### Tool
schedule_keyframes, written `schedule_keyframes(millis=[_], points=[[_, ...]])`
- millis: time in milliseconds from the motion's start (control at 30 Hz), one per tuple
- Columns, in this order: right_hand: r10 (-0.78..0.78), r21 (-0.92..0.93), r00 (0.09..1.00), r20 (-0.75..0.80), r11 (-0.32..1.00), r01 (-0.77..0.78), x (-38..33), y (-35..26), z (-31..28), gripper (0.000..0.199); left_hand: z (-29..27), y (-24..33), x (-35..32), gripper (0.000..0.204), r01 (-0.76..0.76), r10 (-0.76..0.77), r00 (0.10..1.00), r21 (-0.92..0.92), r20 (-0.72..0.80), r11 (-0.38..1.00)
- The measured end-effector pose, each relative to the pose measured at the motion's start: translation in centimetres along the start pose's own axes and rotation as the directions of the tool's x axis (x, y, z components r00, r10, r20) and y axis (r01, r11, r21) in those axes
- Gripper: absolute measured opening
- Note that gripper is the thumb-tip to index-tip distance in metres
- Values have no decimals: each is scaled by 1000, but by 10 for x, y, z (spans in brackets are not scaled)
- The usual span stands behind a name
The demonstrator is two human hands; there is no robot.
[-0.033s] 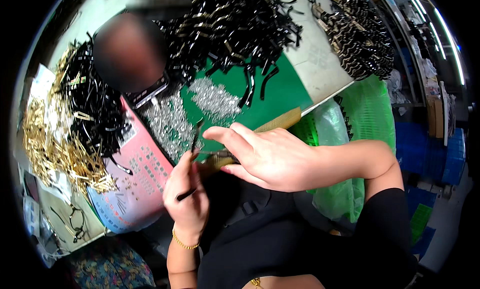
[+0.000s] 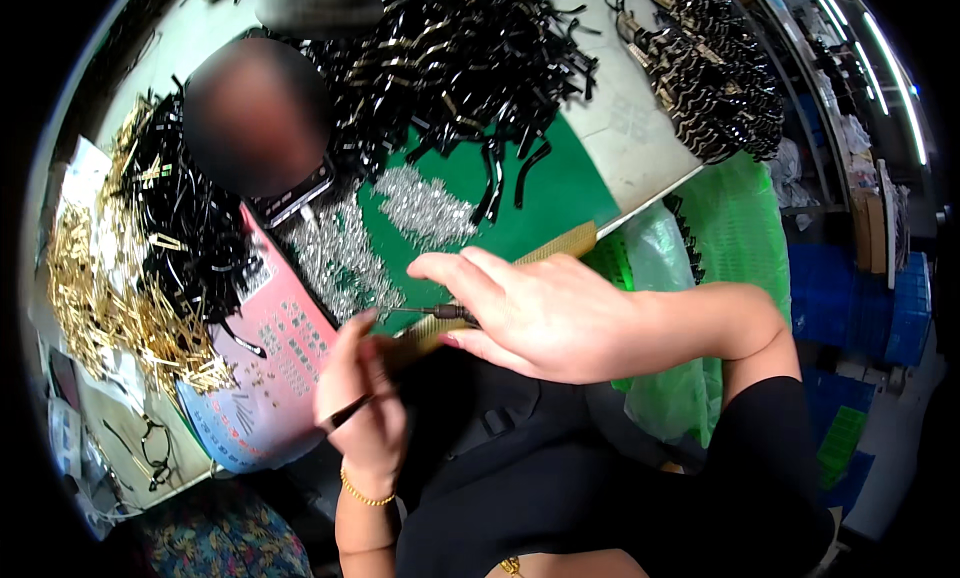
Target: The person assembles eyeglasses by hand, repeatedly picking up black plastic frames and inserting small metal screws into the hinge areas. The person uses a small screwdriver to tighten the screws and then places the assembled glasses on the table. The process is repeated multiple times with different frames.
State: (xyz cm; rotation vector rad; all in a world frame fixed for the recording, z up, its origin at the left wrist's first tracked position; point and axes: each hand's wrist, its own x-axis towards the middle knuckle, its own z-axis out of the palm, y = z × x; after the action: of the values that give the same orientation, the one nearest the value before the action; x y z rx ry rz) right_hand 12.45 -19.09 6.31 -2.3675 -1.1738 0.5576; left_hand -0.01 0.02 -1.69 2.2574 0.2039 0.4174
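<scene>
Workbench, seen from above the person's own hands

- Right hand (image 2: 545,313): reaching across the body, fingers closing narrowly round a small screwdriver (image 2: 440,311), its thin tip pointing left toward the other hand
- Left hand (image 2: 362,398): pinching a slim dark temple arm (image 2: 345,413) between thumb and fingers, held just below the screwdriver tip; a gold bracelet (image 2: 362,496) is sitting on that wrist
- Step in hand, as a judgement: a tiny screw is being driven into the end of the dark strip. The next move is calling for the tip to be seated squarely and the strip to be held steady while it turns; the screw itself is too small to tell
- Pile of small silver screws (image 2: 420,206): lying on the green mat (image 2: 560,183), near and above the hands
- Heap of black arms (image 2: 450,58): covering the far side of the table
- Heap of gold pieces (image 2: 95,298): lying at the left, mixed with more black strips
- Pink sheet (image 2: 285,348): flat, oblong, printed in rows, lying left of the hands with a pale blue edge below
- Wooden ruler (image 2: 560,246): lying along the mat's near edge
- Green crates (image 2: 740,228): standing right of the table
</scene>
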Motion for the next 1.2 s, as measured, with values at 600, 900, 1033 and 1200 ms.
schedule_keyframes(millis=[600,900,1033,1200], points=[[-39,-102,765,-642,994,-34,13,-19,-37,17,-45,-29,-8,31,-76,-265,838,-583,-477,809],[-204,188,978,45,963,192,26,-44,65,24,-41,-34,-16,23,108,-204,957,-398,-206,911],[-68,-165,997,38,984,73,10,-23,29,30,-38,-38,-9,22,87,-138,971,-249,-193,965],[13,-349,1000,9,937,-9,8,-12,19,46,-32,-37,17,23,12,-47,987,-219,-151,976]])
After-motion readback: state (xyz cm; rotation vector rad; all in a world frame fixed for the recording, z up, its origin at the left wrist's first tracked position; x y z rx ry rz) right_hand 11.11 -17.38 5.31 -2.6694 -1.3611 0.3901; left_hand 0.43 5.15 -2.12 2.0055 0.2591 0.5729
